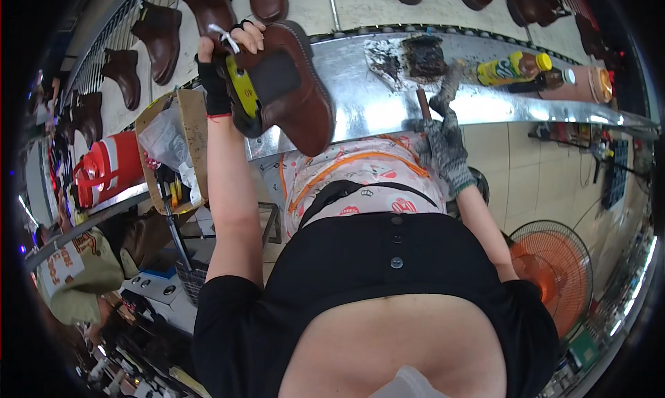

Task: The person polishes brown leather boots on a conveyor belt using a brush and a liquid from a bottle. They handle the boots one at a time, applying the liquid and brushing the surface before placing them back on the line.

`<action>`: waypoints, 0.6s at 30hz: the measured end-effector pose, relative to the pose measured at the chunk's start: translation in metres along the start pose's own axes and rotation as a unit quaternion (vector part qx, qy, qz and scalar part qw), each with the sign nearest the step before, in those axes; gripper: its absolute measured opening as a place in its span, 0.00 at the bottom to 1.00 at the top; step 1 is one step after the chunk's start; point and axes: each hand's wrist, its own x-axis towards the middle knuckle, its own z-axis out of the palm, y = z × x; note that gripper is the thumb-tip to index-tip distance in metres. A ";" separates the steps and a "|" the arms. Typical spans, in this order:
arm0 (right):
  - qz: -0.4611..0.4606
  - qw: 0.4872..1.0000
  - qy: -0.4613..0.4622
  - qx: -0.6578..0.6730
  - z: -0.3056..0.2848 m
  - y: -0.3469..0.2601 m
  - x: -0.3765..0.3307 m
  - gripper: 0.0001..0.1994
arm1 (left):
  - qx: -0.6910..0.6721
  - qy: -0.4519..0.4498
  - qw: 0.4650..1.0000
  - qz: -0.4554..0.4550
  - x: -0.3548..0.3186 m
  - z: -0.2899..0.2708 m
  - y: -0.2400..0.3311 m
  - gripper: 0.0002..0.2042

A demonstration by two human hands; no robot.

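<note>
Left hand (220, 55) clamped on brown boot (284, 86), raised sole-outward above metal bench (360, 100) as if for access, right hand (443, 131) in grey glove, fingers closed round brush handle (422, 103) beside blackened polish tin (421, 57).

A bottle (516, 68) with a yellow-green label lies on its side near the surface's (374, 107) right end. An open cardboard box (173, 148) holding plastic bags sits off its left end.
</note>
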 end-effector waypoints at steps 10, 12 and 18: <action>0.007 0.989 -0.082 0.120 -0.011 -0.025 -0.016 0.24 | -0.031 -0.196 0.959 0.202 0.027 0.046 0.010 0.37; -0.039 0.970 -0.175 0.166 0.003 -0.075 -0.035 0.31 | -0.017 -0.217 0.961 0.173 0.032 0.052 0.015 0.37; -0.403 0.767 -0.134 -0.482 0.014 -0.143 -0.037 0.27 | -0.016 -0.263 0.959 0.107 0.032 0.056 0.008 0.37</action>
